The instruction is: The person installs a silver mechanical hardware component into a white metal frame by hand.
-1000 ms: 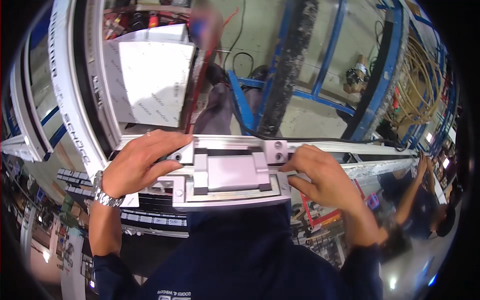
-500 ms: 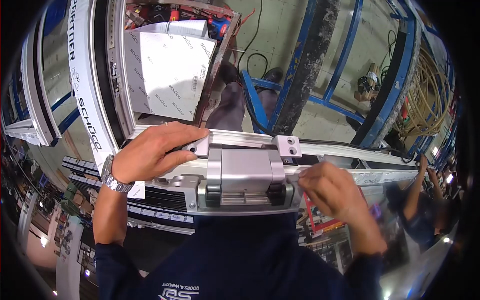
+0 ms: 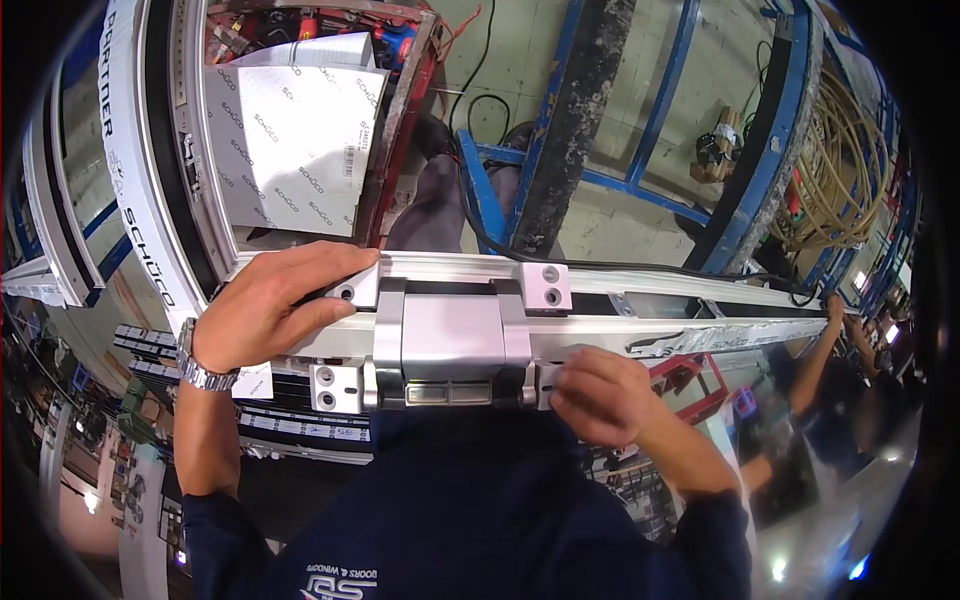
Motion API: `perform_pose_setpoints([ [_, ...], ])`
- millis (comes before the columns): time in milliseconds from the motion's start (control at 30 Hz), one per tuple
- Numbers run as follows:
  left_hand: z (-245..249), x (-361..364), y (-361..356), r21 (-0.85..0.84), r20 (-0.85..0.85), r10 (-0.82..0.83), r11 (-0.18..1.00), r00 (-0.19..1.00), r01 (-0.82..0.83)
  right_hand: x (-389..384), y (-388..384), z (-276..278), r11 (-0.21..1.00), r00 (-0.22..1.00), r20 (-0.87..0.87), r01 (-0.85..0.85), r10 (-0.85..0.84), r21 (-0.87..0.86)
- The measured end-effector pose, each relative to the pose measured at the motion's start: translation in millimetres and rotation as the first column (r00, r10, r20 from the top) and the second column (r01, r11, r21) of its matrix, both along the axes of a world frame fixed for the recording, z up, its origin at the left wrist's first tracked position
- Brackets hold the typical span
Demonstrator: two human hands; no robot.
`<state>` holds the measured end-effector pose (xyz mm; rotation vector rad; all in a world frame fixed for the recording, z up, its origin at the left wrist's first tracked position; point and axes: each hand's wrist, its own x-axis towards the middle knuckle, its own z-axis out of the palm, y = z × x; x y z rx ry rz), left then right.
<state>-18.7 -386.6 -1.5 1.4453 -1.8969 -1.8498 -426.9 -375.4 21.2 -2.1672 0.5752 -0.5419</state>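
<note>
A silver door hinge [image 3: 452, 332] lies across a long aluminium profile [image 3: 640, 328], its wide barrel in the middle and small drilled blocks at its corners. My left hand [image 3: 262, 308], with a metal watch on the wrist, rests on the profile; thumb and fingers close around the upper left block [image 3: 362, 290]. My right hand [image 3: 605, 395] is curled and slightly blurred, its fingertips at the lower right block [image 3: 546, 384], partly covering it. The upper right block [image 3: 546, 287] and the lower left block [image 3: 336, 387] show round holes.
Behind the profile stands a red tool tray [image 3: 405, 125] with a printed white sheet [image 3: 295, 150] on it. Blue metal stands [image 3: 655, 110] and a coiled hose [image 3: 835, 170] are to the right. A black cable [image 3: 640, 266] runs along the profile. Another person's arm [image 3: 812, 355] shows at far right.
The hinge's lower leaf has swung from tilted to flatter, so its lower blocks now face up. My right hand has moved left and slightly down with it. My left hand keeps its hold.
</note>
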Motion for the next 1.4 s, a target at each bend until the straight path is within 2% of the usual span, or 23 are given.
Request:
perform_pose_setpoints([
  [33,0,1,0,-0.006,0.001,-0.001,1.0,1.0,0.001,1,-2,0,0.999,1.0,-0.007,0.009,-0.009,0.05],
  [67,1,1,0,-0.003,-0.002,-0.002,1.0,1.0,0.002,1,-2,-1,0.984,0.999,-0.002,0.032,-0.032,0.173],
  [167,0,1,-1,-0.006,-0.011,-0.006,1.0,1.0,0.006,1,-29,16,0.897,0.995,-0.065,-0.041,0.077,0.441],
  [200,0,1,-2,-0.01,-0.011,-0.011,1.0,1.0,0.011,1,-32,10,0.856,1.0,0.014,0.006,-0.015,0.517],
  [300,1,1,-2,-0.02,-0.018,-0.015,1.0,1.0,0.015,14,-52,7,0.875,0.933,-0.321,0.286,-0.162,0.39],
  [400,0,1,0,-0.032,-0.014,-0.024,0.999,1.0,0.023,29,-63,-11,0.817,0.906,-0.423,0.247,-0.005,0.52],
  [500,-1,3,3,-0.073,-0.015,-0.022,0.997,1.0,0.021,31,-65,-15,0.851,0.893,-0.446,0.194,0.052,0.488],
  [700,-1,3,9,-0.108,0.003,-0.018,0.994,1.0,0.018,35,-56,-14,0.872,0.896,-0.444,0.221,-0.004,0.437],
  [833,-5,4,10,-0.109,-0.026,-0.019,0.994,0.999,0.016,35,-59,-11,0.901,0.873,-0.487,0.187,0.03,0.391],
  [933,-1,3,12,-0.114,0.012,-0.029,0.993,1.0,0.03,36,-53,-12,0.867,0.883,-0.47,0.252,-0.023,0.431],
  [1000,3,1,17,-0.112,0.053,-0.022,0.993,0.998,0.027,38,-54,-8,0.792,0.872,-0.489,0.308,-0.014,0.526],
  [1033,3,1,18,-0.162,0.064,-0.028,0.986,0.998,0.038,39,-54,-6,0.749,0.866,-0.5,0.338,-0.011,0.57],
  [1133,2,-1,24,-0.254,0.051,-0.021,0.967,0.998,0.033,36,-39,-7,0.756,0.912,-0.36,0.376,-0.199,0.535],
  [1233,-3,-5,20,-0.258,-0.002,-0.007,0.966,1.0,0.006,32,-20,19,0.92,0.886,-0.433,0.299,-0.168,0.254],
  [1267,-1,-8,15,-0.193,0.012,0.003,0.981,1.0,-0.001,38,-14,30,0.969,0.86,-0.488,0.226,-0.15,0.1],
  [1400,3,-19,-1,-0.124,0.059,-0.078,0.989,0.995,0.084,52,3,40,0.981,0.847,-0.497,0.14,-0.188,-0.133],
])
